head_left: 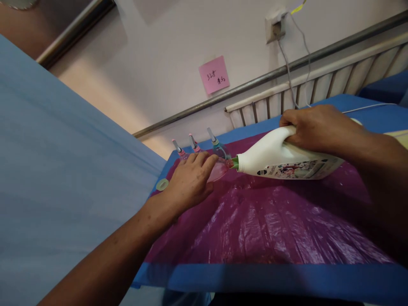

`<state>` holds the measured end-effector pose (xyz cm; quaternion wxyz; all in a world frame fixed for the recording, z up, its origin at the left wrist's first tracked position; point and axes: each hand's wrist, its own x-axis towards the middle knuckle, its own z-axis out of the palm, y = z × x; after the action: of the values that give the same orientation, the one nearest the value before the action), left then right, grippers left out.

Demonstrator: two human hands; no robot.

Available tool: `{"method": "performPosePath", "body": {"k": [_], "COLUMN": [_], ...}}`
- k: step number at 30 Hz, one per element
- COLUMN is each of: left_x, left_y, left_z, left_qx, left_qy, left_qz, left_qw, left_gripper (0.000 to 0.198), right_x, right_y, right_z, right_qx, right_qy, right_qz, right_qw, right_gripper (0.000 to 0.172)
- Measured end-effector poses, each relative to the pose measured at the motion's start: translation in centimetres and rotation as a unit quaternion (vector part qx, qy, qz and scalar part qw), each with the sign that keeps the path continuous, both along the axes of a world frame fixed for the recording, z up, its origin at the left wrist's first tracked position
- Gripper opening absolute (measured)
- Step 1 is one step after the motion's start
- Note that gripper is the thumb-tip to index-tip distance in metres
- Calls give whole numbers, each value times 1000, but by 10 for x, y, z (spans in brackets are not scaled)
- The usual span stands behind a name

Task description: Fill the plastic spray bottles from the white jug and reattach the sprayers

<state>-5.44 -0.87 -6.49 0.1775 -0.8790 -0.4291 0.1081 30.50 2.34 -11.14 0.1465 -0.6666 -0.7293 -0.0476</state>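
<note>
My right hand (314,127) is closed around the handle of a white detergent jug (270,157), which lies nearly level with its open neck to the left. The jug's green spout (234,163) meets the mouth of a pink see-through bottle (219,170). My left hand (193,180) is wrapped round that bottle and hides much of it; whether liquid is flowing I cannot tell. Behind my left hand stand two pink-necked bottles with grey tops, a left one (181,154) and a middle one (195,146), beside a teal bottle (219,148). A pale green cap (162,184) lies to the left.
Purple plastic sheeting (248,229) covers the blue table (270,278). A light blue curtain (70,170) hangs at left. Along the wall run a metal rail (255,85) and a white barred railing (274,106). A pink note (214,75) and a wall socket (275,29) with cables are above.
</note>
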Motion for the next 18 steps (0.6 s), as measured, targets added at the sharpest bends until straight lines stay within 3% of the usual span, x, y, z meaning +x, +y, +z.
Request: {"method": "performPosePath", "body": {"k": [18], "left_x": [6], "left_y": [-3], "left_z": [4], "left_qx": [15], "left_qy": [44], "left_qz": [2], "left_qw": [999], "left_gripper": [69], "right_x": [-1], "right_y": [1], "right_z": [0], "right_qx": [4], "right_qy": [-6], "right_qz": [18], "right_qw": [1000], "right_gripper": [32]}}
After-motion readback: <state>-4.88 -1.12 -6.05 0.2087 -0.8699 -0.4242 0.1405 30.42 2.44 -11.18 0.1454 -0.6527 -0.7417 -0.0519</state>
